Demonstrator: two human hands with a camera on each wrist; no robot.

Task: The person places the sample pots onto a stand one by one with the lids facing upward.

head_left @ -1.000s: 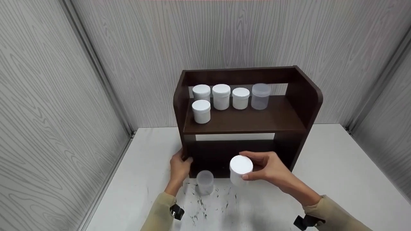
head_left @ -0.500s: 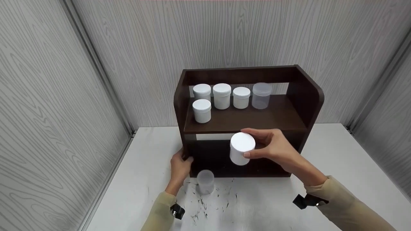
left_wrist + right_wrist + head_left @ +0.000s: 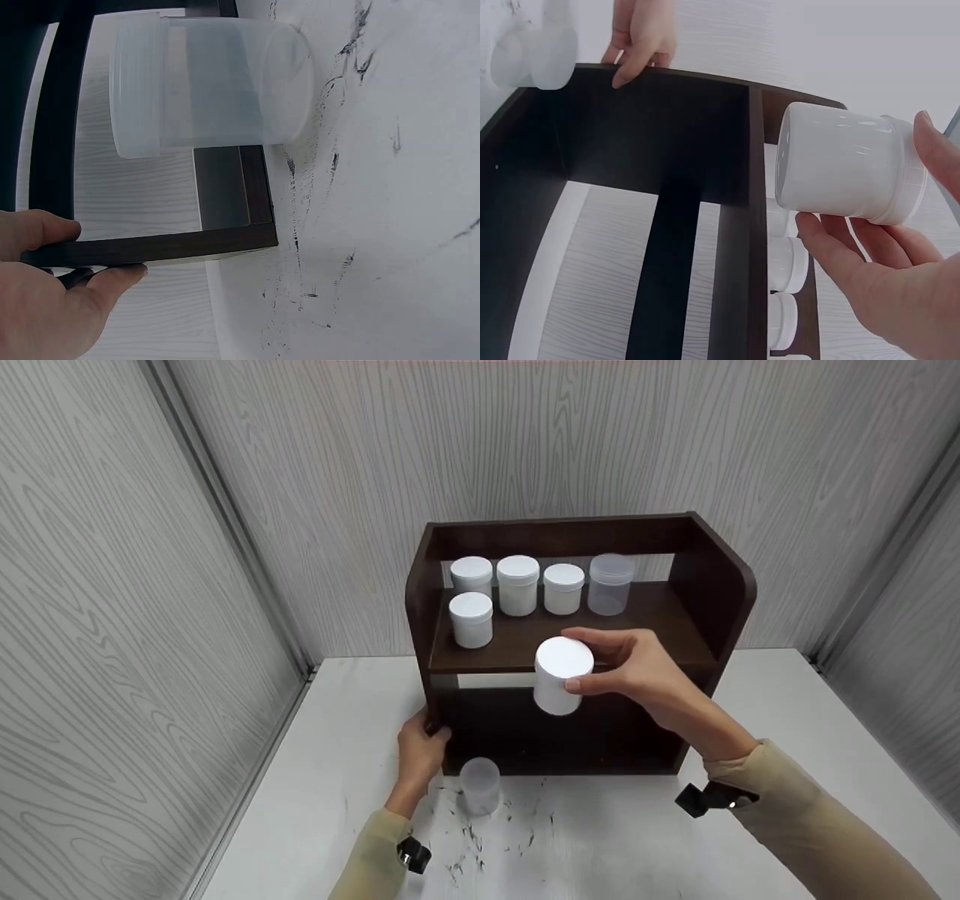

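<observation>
A white lidded jar (image 3: 559,679) is held upright in my right hand (image 3: 637,671), thumb on one side and fingers on the other. It hovers in front of the upper board of a dark brown two-tier shelf (image 3: 585,649). In the right wrist view the white jar (image 3: 844,165) is seen from its side, off any surface. My left hand (image 3: 421,750) grips the shelf's left side panel low down; the left wrist view shows the thumb and fingers on either side of that panel (image 3: 172,246). A translucent lidded jar (image 3: 480,787) stands on the table before the shelf's lower left.
On the upper board stand several white lidded jars (image 3: 517,586), one of them (image 3: 472,622) in front at the left. A translucent jar (image 3: 610,585) ends the back row at the right. Dark scuff marks (image 3: 472,840) streak the white table.
My right hand has raised the white jar from low in front of the shelf to about the upper board's front edge. The left hand stays on the side panel.
</observation>
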